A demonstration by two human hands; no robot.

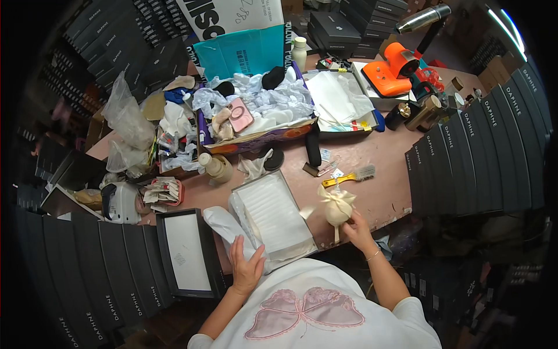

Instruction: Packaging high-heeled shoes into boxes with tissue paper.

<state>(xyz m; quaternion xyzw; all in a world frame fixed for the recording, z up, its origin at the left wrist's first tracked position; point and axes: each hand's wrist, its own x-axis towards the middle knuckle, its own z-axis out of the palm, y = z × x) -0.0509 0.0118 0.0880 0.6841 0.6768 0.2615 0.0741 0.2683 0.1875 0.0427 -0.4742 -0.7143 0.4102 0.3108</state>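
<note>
My right hand (357, 231) is closed on a cream shoe (338, 210) with a ribbon bow and a slim heel pointing toward me. My left hand (246, 265) lies with its fingers apart against a white paper-wrapped bundle (224, 224); what the paper covers is hidden. Between my hands is an open shoebox part (309, 243) lined with white tissue paper (268, 210). Just beyond the shoe, a yellow-handled brush (351, 175) lies on the table (386, 174).
Dark shoebox stacks (476, 157) rise at the right, and more boxes (87, 262) at the left. An open black box (187, 250) sits by my left arm. Farther back are a carton of crumpled tissue (256, 142), a pink phone (239, 114), a bottle (215, 167) and an orange device (386, 75).
</note>
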